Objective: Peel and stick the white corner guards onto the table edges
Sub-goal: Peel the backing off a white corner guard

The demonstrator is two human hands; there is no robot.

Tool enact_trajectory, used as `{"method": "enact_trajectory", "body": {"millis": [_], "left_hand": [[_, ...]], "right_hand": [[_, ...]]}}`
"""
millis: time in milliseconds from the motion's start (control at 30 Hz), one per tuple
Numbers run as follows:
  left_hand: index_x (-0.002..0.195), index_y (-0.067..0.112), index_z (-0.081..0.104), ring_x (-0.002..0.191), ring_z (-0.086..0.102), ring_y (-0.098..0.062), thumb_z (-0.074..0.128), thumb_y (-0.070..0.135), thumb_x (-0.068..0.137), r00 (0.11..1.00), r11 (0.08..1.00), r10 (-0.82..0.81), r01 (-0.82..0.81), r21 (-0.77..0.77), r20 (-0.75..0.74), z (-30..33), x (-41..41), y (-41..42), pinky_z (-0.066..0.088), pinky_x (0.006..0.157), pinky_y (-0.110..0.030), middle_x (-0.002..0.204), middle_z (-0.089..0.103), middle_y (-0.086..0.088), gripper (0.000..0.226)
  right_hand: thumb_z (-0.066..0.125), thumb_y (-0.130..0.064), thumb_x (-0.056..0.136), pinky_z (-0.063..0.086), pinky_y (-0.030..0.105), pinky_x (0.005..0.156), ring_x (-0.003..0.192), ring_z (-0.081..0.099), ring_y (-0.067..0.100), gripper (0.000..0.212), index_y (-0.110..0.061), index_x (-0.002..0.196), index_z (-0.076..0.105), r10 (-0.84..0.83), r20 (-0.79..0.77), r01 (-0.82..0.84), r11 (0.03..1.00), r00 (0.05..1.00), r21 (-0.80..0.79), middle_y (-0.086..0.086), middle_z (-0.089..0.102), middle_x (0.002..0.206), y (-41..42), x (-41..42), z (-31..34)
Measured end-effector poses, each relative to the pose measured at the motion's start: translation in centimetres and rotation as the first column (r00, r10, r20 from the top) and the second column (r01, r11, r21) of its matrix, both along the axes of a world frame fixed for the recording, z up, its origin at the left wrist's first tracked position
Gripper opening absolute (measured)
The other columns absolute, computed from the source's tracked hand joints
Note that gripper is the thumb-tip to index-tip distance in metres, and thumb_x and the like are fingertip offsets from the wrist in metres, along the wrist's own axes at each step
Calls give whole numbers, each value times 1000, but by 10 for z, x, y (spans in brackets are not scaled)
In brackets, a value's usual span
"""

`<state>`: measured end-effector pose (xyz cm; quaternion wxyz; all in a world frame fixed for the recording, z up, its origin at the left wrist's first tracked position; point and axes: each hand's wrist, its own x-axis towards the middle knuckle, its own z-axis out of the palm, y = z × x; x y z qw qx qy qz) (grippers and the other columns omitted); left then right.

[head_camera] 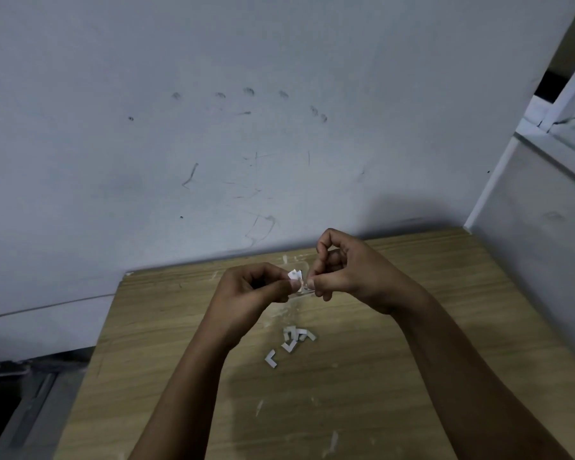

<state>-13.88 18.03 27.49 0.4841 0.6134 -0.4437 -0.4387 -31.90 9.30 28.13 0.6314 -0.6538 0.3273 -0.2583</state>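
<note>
Wooden counter (395, 376), scuffed wall behind. Left hand (246, 290) and right hand (349, 277) both pinch one corner guard (294, 276); light, flimsy, tacky; grip by edges.

Scuffed pale wall (213, 127) behind; white window frame (558, 121) at right; dim light.

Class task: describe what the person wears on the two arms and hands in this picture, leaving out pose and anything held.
Both forearms are bare, with no sleeve in view. The left hand and right hand wear no gloves, and no ring, watch or bracelet shows.
</note>
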Motion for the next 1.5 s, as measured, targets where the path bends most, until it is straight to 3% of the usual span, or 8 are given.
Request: {"method": "enact_trajectory", "body": {"millis": [267,633,767,900,1033,1233,1367,1500], "left_hand": [[72,7,76,77,76,-24,73,9,69,914,990,-3,59,125,-405,-2,1,0,60,67,-25,81,75,-18,5],[100,0,74,86,74,-15,76,-7,75,973,1000,21,-22,-4,-231,-10,-3,4,53,69,-18,96,78,-12,27],[100,5,76,82,73,-7,73,-6,77,977,999,23,-28,-22,-212,-8,-4,5,50,63,-13,94,79,-6,25],[102,7,76,84,74,-9,72,-7,79,982,1000,17,-20,-14,-189,-8,-1,6,51,68,-14,93,79,-6,27],[105,7,76,94,74,-13,73,-6,80,985,1000,-22,20,-10,-173,-7,3,6,53,74,-16,97,78,-6,28],[104,9,75,99,73,-16,72,-6,79,979,998,-64,61,-23,-194,-7,9,9,54,78,-19,101,78,-7,30],[103,12,76,97,74,-21,73,-8,77,979,999,-35,28,-38,-203,-8,11,10,56,80,-24,99,78,-10,33],[101,13,76,97,74,-22,73,-8,77,978,998,-32,18,-66,-207,-6,9,12,56,79,-23,99,78,-9,32]], "right_hand": [[68,13,83,55,32,63,67,62,22,19,-1,85,56,74,43,-72,996,996,-55,19,64,80,2,-4,-6],[71,7,84,61,36,65,72,70,24,14,-2,92,65,-141,75,140,990,987,20,11,73,79,18,2,-22],[72,0,86,62,39,73,80,74,27,21,-11,104,67,-101,60,102,994,993,-25,13,76,85,20,0,-21],[77,-14,83,61,32,72,85,74,12,24,-25,105,75,-116,-46,106,978,992,-178,-1,77,89,21,0,-19],[83,-23,77,50,11,68,83,69,2,27,-30,102,78,-187,-174,66,839,967,-540,-16,75,91,18,3,-15],[82,-22,79,53,20,61,73,65,3,14,-21,93,78,-141,-116,-10,593,983,-805,-12,71,88,15,7,-23],[81,-12,79,49,14,65,80,71,4,11,-19,89,80,-119,-7,88,768,993,-634,-10,77,87,19,11,-25],[80,-6,79,57,28,63,75,73,14,9,-13,84,80,-143,86,166,893,986,-419,-5,77,84,23,12,-27]]}}
